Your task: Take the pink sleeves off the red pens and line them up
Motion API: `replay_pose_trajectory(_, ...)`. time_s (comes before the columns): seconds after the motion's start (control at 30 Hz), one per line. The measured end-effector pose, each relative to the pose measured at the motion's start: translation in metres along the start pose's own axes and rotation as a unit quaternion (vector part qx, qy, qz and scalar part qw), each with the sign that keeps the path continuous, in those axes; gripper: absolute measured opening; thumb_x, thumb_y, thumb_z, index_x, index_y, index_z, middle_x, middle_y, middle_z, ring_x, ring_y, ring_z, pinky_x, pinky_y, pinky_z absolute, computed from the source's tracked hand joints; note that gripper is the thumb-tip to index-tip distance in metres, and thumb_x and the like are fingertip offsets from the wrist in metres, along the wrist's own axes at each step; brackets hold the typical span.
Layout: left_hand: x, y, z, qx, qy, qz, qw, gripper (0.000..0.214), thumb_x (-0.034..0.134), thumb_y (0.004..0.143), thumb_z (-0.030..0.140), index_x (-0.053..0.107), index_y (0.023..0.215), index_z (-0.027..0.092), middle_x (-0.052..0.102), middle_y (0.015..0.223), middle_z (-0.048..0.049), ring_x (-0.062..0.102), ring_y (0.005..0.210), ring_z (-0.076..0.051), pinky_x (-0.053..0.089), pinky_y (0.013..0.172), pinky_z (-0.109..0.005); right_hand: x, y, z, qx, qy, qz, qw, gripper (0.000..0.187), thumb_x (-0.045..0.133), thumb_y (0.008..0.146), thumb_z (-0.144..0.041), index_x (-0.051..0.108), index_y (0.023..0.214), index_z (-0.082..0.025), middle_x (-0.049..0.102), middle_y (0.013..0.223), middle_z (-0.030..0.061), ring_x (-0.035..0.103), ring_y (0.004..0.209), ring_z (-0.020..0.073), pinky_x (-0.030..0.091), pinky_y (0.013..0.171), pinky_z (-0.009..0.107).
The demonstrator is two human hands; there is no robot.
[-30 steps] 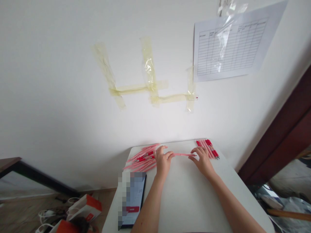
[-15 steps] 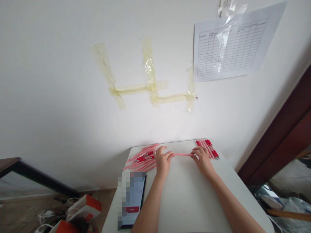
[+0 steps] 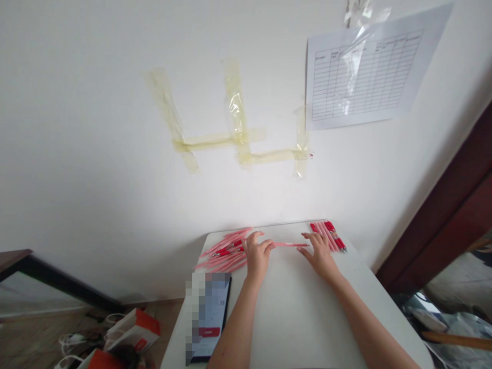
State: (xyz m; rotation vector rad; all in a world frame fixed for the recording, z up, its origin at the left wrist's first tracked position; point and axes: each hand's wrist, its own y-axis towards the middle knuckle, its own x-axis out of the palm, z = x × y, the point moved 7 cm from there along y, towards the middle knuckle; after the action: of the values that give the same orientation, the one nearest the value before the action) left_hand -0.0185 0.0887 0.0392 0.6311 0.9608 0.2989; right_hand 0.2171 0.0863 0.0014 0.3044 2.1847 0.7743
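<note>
My left hand (image 3: 257,254) pinches one end of a thin pink pen barrel (image 3: 290,244) that stretches to the right above the white table (image 3: 303,318). My right hand (image 3: 320,251) lies next to the barrel's other end with its fingers stretched out, holding nothing. A heap of pink barrels and red-capped pens (image 3: 225,249) lies left of my left hand. A neat row of finished pens with red caps (image 3: 331,234) sits just beyond my right hand.
A phone (image 3: 209,320) lies at the table's left edge. A taped-up wall with a printed table sheet (image 3: 363,69) stands right behind the table. Boxes and cables (image 3: 126,335) litter the floor at the left; a dark door frame (image 3: 449,215) is at the right.
My right hand has let go of the barrel's right end and spread its fingers. The left hand keeps hold of the barrel and has not moved.
</note>
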Motion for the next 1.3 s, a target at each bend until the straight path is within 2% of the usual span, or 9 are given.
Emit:
replay_pose_trajectory(0.1, -0.0005, 0.0005, 0.0003, -0.002, 0.0, 0.0, 1.0, 0.005, 0.076, 0.082, 0.026, 0.079, 0.085, 0.029, 0.063, 0.12, -0.0053, 0.052, 0.12, -0.027, 0.033, 0.108, -0.054, -0.0006, 0.0005, -0.0008, -0.008, -0.02, -0.003, 1.0, 0.033, 0.05, 0.097, -0.052, 0.071, 0.105, -0.027, 0.064, 0.114, 0.0105, 0.052, 0.115, 0.0313, 0.046, 0.098, 0.053)
replay_pose_trajectory(0.2, -0.0004, 0.001, 0.0003, -0.004, 0.001, -0.002, 1.0, 0.006, 0.076, 0.082, 0.027, 0.079, 0.086, 0.03, 0.063, 0.12, -0.0048, 0.052, 0.12, -0.026, 0.034, 0.108, -0.053, -0.0005, 0.0012, -0.0003, -0.019, -0.024, -0.004, 1.0, 0.034, 0.049, 0.098, -0.049, 0.072, 0.09, -0.026, 0.064, 0.111, 0.01, 0.052, 0.113, 0.0303, 0.048, 0.096, 0.051)
replay_pose_trajectory(0.4, 0.0003, 0.0009, -0.0006, -0.011, 0.005, -0.007, 1.0, 0.006, 0.076, 0.083, 0.027, 0.079, 0.087, 0.031, 0.063, 0.121, -0.0044, 0.052, 0.121, -0.026, 0.033, 0.108, -0.053, 0.0003, 0.0019, 0.0016, -0.027, -0.014, 0.011, 0.999, 0.029, 0.053, 0.096, -0.05, 0.069, 0.098, -0.025, 0.065, 0.11, 0.0097, 0.053, 0.113, 0.0302, 0.048, 0.095, 0.049)
replay_pose_trajectory(0.63, -0.0001, 0.0006, -0.0007, -0.016, 0.009, -0.008, 1.0, 0.006, 0.076, 0.082, 0.028, 0.079, 0.086, 0.031, 0.063, 0.121, -0.0044, 0.052, 0.121, -0.026, 0.035, 0.108, -0.053, 0.0003, 0.0034, 0.0007, -0.027, 0.0, -0.007, 1.0, 0.023, 0.057, 0.094, -0.047, 0.064, 0.098, -0.026, 0.066, 0.109, 0.009, 0.055, 0.112, 0.03, 0.047, 0.095, 0.048)
replay_pose_trajectory(0.73, -0.0001, 0.0008, -0.001, -0.017, 0.011, -0.009, 1.0, 0.006, 0.076, 0.082, 0.028, 0.079, 0.086, 0.031, 0.063, 0.121, -0.0044, 0.053, 0.121, -0.026, 0.035, 0.108, -0.053, 0.0011, 0.0026, 0.0012, -0.023, 0.003, -0.013, 1.0, 0.026, 0.058, 0.093, -0.05, 0.064, 0.102, -0.026, 0.065, 0.111, 0.0091, 0.054, 0.113, 0.0301, 0.047, 0.096, 0.048)
replay_pose_trajectory(0.87, 0.0004, 0.0011, -0.0016, -0.02, 0.011, -0.011, 1.0, 0.006, 0.076, 0.082, 0.029, 0.079, 0.086, 0.032, 0.063, 0.121, -0.0042, 0.053, 0.121, -0.026, 0.035, 0.109, -0.054, 0.002, 0.0012, 0.0021, -0.014, -0.002, -0.01, 1.0, 0.039, 0.058, 0.092, -0.054, 0.064, 0.12, -0.027, 0.064, 0.115, 0.0103, 0.052, 0.118, 0.0311, 0.047, 0.098, 0.049)
replay_pose_trajectory(1.0, 0.0004, 0.001, -0.0014, -0.02, 0.011, -0.012, 1.0, 0.006, 0.076, 0.083, 0.028, 0.079, 0.086, 0.032, 0.063, 0.122, -0.0041, 0.052, 0.122, -0.026, 0.034, 0.109, -0.054, 0.0025, 0.0014, 0.0003, -0.021, -0.012, -0.012, 1.0, 0.031, 0.05, 0.098, -0.048, 0.072, 0.101, -0.027, 0.065, 0.109, 0.0099, 0.052, 0.114, 0.03, 0.048, 0.098, 0.051)
replay_pose_trajectory(1.1, 0.0005, 0.0008, -0.0015, -0.021, 0.012, -0.012, 1.0, 0.006, 0.077, 0.081, 0.028, 0.079, 0.085, 0.032, 0.062, 0.122, -0.0042, 0.052, 0.121, -0.026, 0.034, 0.109, -0.054, 0.0017, 0.0022, -0.0009, -0.027, -0.014, -0.009, 1.0, 0.031, 0.049, 0.099, -0.045, 0.072, 0.089, -0.026, 0.066, 0.108, 0.0095, 0.052, 0.111, 0.0296, 0.048, 0.096, 0.051)
replay_pose_trajectory(1.3, 0.0015, 0.0009, -0.0024, -0.016, 0.014, -0.011, 1.0, 0.008, 0.079, 0.079, 0.028, 0.08, 0.086, 0.032, 0.062, 0.122, -0.0053, 0.051, 0.121, -0.027, 0.035, 0.108, -0.055, 0.0021, 0.0031, -0.0008, -0.037, 0.008, -0.011, 0.999, 0.022, 0.054, 0.097, -0.043, 0.068, 0.098, -0.026, 0.065, 0.107, 0.0092, 0.053, 0.111, 0.0298, 0.047, 0.097, 0.05)
